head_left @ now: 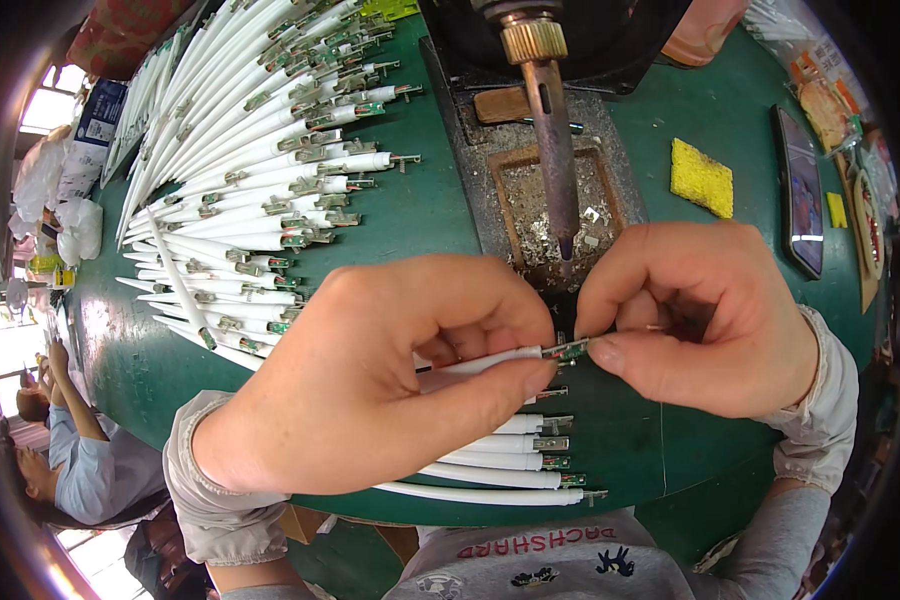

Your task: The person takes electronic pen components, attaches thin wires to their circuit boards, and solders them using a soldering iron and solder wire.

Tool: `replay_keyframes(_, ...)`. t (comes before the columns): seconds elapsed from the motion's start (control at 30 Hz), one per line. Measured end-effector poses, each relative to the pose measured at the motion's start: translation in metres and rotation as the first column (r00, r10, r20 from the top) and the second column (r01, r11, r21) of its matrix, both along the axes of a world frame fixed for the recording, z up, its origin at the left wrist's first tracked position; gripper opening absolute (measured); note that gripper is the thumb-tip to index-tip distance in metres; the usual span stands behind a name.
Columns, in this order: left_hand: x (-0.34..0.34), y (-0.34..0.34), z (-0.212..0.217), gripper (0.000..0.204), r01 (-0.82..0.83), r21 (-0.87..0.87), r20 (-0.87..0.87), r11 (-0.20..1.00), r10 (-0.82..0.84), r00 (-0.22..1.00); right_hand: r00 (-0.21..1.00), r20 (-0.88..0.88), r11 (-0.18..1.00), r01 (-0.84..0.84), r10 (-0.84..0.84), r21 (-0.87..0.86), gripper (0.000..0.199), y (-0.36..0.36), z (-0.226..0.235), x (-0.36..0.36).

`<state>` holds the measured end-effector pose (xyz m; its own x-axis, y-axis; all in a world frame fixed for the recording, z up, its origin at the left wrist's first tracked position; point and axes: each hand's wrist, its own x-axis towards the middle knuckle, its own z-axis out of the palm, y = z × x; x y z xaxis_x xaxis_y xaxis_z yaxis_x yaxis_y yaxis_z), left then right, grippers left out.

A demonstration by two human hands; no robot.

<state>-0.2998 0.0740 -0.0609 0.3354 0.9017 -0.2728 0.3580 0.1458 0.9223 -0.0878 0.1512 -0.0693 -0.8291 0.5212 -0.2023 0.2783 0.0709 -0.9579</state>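
My left hand (400, 370) is closed round a slim white tube (485, 362), holding it nearly level. Out of the tube's right end sticks a small green circuit board (570, 351) with metal parts. At that end my right hand (700, 320) pinches with thumb and forefinger; its other fingers are curled in. Just above both hands, a soldering iron (555, 150) points downward with its dark tip over a solder-spattered tray (620, 165). Several similar white tubes (500, 478) lie below my left hand, their board ends to the right.
A large fan of white tubes (240, 150) with board ends covers the left of the green table (410, 215). On the right are a yellow sponge (701, 178), a phone (798, 190) and plastic bags (810, 60). Another person (100, 465) sits at far left.
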Motion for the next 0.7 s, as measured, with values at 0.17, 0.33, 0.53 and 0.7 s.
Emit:
replay_keyframes(0.17, 0.002, 0.009, 0.001, 0.015, -0.175, -0.276, 0.201, 0.945, 0.235, 0.951, 0.986, -0.065, 0.968, 0.134, -0.15, -0.21, 0.024, 0.004, -0.002, -0.003)
replay_keyframes(0.33, 0.003, 0.015, 0.0, 0.012, -0.212, -0.306, 0.251, 0.928, 0.293, 0.922, 0.966, -0.149, 0.955, 0.172, -0.211, -0.24, 0.032, 0.003, -0.01, -0.003)
replay_keyframes(0.53, 0.002, 0.02, -0.003, 0.012, -0.232, -0.331, 0.274, 0.915, 0.328, 0.904, 0.953, -0.039, 0.943, 0.291, -0.301, -0.16, 0.029, 0.0, -0.003, -0.008)
replay_keyframes(0.7, 0.001, 0.02, -0.001, 0.014, -0.234, -0.341, 0.266, 0.91, 0.333, 0.905, 0.944, -0.107, 0.946, 0.296, -0.31, -0.129, 0.028, 0.0, -0.008, -0.008)
